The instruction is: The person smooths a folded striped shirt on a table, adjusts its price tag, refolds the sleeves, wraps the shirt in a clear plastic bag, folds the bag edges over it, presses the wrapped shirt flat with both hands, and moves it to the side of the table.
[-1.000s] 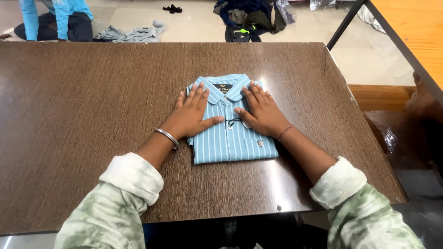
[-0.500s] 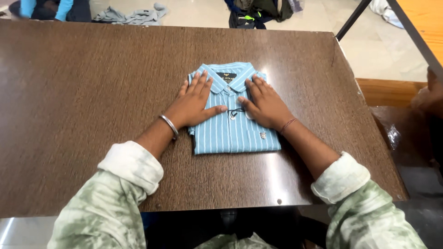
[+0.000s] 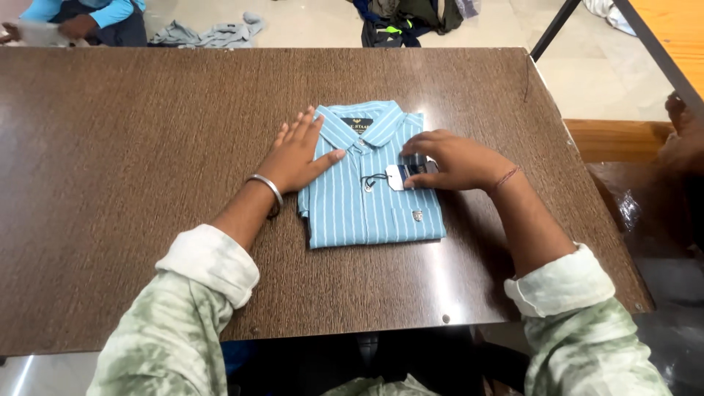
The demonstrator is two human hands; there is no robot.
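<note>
A folded light-blue shirt (image 3: 367,202) with thin white stripes lies collar-up on the dark brown wooden table (image 3: 132,161). My left hand (image 3: 297,154), with a metal bangle at the wrist, rests flat on the shirt's left side, fingers spread. My right hand (image 3: 455,160) is curled over the shirt's right side, its fingertips on a small tag (image 3: 405,176) that hangs on a cord from the shirt front. Both of my sleeves are pale green and white.
Beyond the table's far edge, clothes (image 3: 213,33) lie on the tiled floor next to a seated person in blue (image 3: 95,15). A dark bag (image 3: 407,18) sits further right. A wooden bench top (image 3: 675,37) and a dark shiny surface (image 3: 653,213) flank the right.
My right hand has lifted off its flat press and curled its fingers onto the tag. The left hand stays flat on the shirt. The view has shifted slightly.
</note>
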